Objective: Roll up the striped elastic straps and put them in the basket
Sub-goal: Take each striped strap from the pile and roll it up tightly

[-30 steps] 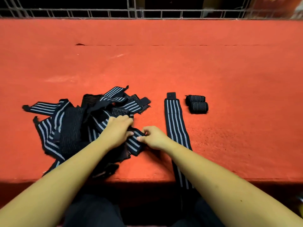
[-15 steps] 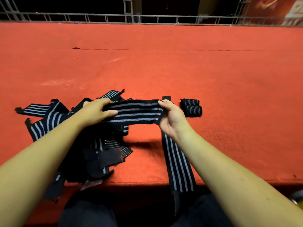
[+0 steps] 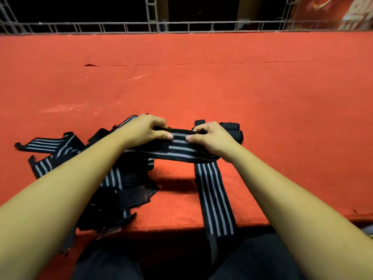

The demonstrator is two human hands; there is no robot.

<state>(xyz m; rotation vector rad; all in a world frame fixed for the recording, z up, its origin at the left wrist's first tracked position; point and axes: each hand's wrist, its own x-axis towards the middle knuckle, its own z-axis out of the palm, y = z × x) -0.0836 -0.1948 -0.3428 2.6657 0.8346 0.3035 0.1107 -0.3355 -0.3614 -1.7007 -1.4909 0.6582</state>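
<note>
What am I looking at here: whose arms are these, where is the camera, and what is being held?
No machine: these are a person's bare arms, filmed by one wide-angle camera worn on the head, looking down. The left hand and right hand both pinch one striped strap, raised above the red surface. A loose pile of straps lies to the left, one flat strap runs toward the near edge, and two rolled straps sit just past the right hand.

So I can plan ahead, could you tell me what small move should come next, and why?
Probably curl the end of the held strap over to begin the roll: the left hand and right hand pinch it close together, and it is not yet rolled, unlike the two rolls beside it.
</note>
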